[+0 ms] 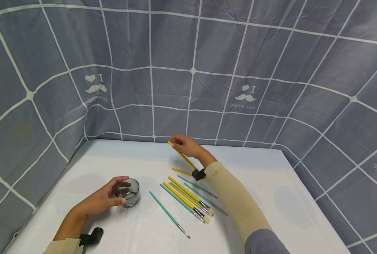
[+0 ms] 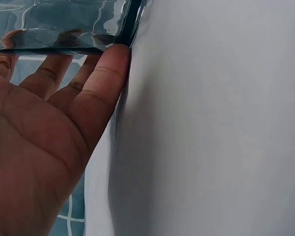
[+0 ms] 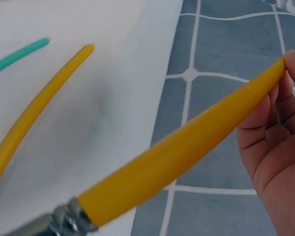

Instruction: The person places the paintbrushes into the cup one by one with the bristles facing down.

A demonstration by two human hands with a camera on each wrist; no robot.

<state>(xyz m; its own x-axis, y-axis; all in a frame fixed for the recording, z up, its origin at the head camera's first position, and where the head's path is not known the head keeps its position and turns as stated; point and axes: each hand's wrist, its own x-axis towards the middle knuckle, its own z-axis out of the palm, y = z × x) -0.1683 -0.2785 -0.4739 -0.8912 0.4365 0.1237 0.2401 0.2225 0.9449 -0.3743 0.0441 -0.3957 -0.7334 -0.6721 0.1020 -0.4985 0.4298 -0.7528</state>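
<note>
A clear glass cup [image 1: 131, 203] stands upright on the table at left. My left hand [image 1: 104, 197] holds it from the side, with the thumb in front and the fingers curving behind. In the left wrist view the glass [image 2: 59, 24] shows above the fingertips. Toward the far edge, my right hand [image 1: 186, 145] pinches a yellow-handled paintbrush [image 1: 188, 161] near the handle's tip. The right wrist view shows this brush [image 3: 182, 147] slanting down to a metal ferrule; its bristles are out of view. Another yellow paintbrush [image 1: 181, 171] lies just below, partly hidden by the right wrist's camera.
Several yellow and teal paintbrushes [image 1: 182, 194] lie side by side mid-table, bristles toward the front right. A single teal brush [image 1: 167, 212] lies between them and the glass. Grey gridded cloth [image 1: 172, 88] encloses the white table [image 1: 112, 158] at the back and sides.
</note>
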